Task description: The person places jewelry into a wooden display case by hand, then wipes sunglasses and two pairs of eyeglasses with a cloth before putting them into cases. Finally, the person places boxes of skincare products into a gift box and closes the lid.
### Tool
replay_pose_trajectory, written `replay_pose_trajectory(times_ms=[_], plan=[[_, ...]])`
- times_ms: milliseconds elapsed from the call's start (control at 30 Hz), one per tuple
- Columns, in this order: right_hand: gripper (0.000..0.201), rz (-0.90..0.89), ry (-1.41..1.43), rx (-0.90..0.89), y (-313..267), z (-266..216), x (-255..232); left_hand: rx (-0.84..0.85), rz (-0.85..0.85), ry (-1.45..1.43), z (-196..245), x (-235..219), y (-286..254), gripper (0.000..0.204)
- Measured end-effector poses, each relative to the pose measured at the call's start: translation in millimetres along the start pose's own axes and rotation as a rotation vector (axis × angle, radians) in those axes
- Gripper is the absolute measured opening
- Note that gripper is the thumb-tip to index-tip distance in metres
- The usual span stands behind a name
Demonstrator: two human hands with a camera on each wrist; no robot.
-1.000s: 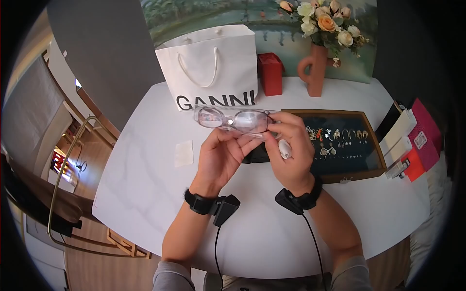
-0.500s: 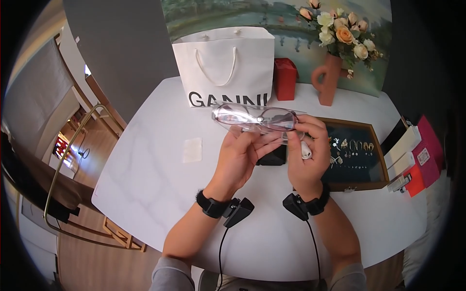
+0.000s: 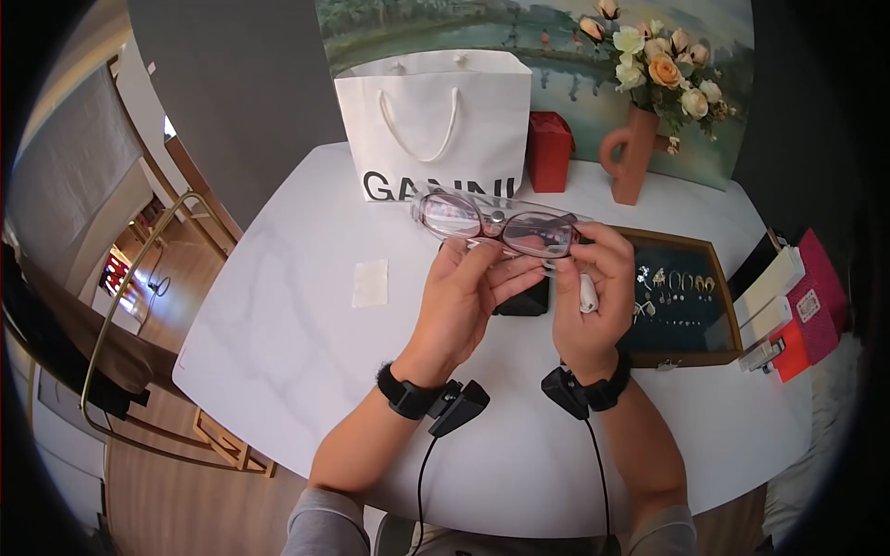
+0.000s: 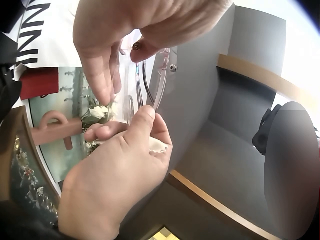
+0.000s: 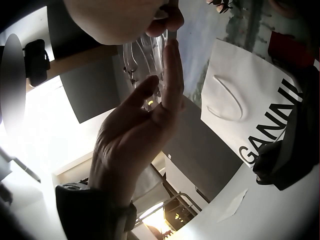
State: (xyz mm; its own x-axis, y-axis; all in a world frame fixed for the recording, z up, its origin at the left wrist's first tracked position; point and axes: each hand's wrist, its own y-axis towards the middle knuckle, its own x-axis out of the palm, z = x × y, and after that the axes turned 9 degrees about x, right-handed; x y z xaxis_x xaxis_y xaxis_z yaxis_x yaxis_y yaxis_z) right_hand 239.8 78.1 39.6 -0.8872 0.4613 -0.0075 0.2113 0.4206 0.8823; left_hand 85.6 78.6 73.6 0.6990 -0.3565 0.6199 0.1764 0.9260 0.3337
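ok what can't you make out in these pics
- glasses: left wrist view, partly covered by the hands
- white thing: head view, half hidden by fingers
- black thing: head view, mostly behind the hands
- jewellery: head view, too small for detail

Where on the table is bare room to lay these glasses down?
The table is bare from the paper to the left edge. It is crowded beyond the glasses (bag, red box, vase) and at right around the case.
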Motion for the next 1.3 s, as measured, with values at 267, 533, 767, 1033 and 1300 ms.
replay_pose_trajectory(times_ms=[267, 533, 767, 1033, 1300], plan=[[0.024, 0.003, 0.06, 0.03, 8.9, -0.7, -0.2, -0.039, 0.069, 0.127, -0.5, 1.2, -0.9, 0.029], [0.02, -0.071, 0.051, 0.137, 11.4, -6.7, -2.6, -0.039, 0.058, 0.053, -3.7, -9.4, 0.7, 0.029], [0.016, -0.147, 0.252, 0.34, 14.0, -9.8, -4.1, 0.016, 0.09, 0.091, -2.1, -10.0, 0.3, 0.025], [0.019, -0.17, 0.07, 0.124, 14.0, -5.7, -0.3, 0.036, 0.061, 0.196, 5.9, -4.4, 1.5, 0.02], [0.017, -0.249, -0.005, 0.134, 22.3, -6.9, -10.0, 0.011, 0.012, 0.209, 8.2, -13.1, 5.2, 0.03]])
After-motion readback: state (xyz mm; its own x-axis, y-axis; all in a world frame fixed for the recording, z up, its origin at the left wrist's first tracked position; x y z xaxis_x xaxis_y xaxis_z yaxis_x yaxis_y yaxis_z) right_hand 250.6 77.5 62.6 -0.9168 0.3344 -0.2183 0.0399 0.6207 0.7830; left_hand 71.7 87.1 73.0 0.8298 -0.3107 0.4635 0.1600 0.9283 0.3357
